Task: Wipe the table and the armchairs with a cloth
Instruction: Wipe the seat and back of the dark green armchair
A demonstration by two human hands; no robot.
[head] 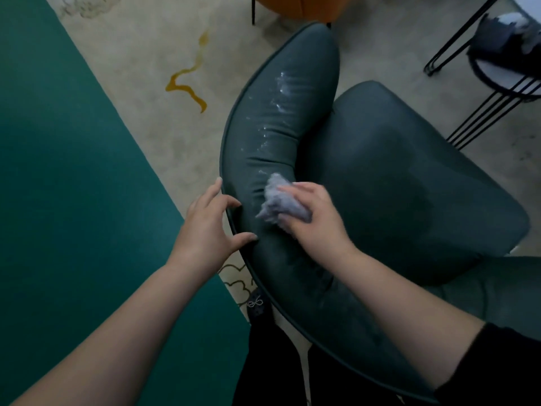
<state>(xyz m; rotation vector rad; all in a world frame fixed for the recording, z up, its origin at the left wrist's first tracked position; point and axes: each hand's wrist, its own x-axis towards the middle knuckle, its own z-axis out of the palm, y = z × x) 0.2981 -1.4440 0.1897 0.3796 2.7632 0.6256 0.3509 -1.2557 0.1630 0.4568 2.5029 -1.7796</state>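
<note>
A dark green leather armchair fills the middle and right of the view, seen from above its curved backrest. Wet streaks glisten along the top of the backrest. My right hand is shut on a crumpled grey-blue cloth and presses it onto the backrest. My left hand rests on the backrest's outer edge with its fingers spread, holding nothing.
A teal rug area lies at the left, with beige patterned carpet beside it. An orange chair stands at the top. A black wire-legged side table with a dark item on it stands at the upper right.
</note>
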